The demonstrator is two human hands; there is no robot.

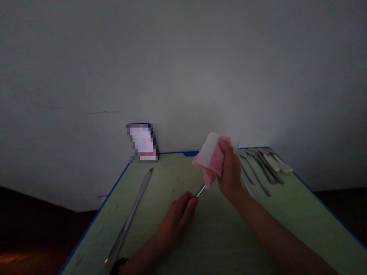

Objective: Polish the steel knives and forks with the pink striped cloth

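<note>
Metal utensil (200, 190): above the middle of the surface (215, 233), between the two hands; only a short stretch of shaft shows.
Shaft axis: slanted, lower left to upper right; the upper end runs into the cloth (210, 157), away from the person.
Shaft look: thin, silvery, shiny; head type hidden under cloth, cannot tell.
Left hand (181, 213): fingers curled closed round the lower end of the utensil.
Right hand (231, 172): closed on the cloth, fingers and thumb pinching it around the upper end.
Cloth look: pink and white, folded, soft; one pink corner hangs down over the shaft.
Left side: long knife-like metal piece (132, 212) lies slanted, tip toward the wall (183, 76), glint at near end.
Far left corner: phone (143, 141) props upright and tilted, screen lit, pixelated.
Right side: row of metal cutlery (262, 166), plus white pieces (272, 162) near the far right corner.
In the way: right hand and forearm cover part of the cutlery.
Surface: pale green, blue edging.
</note>
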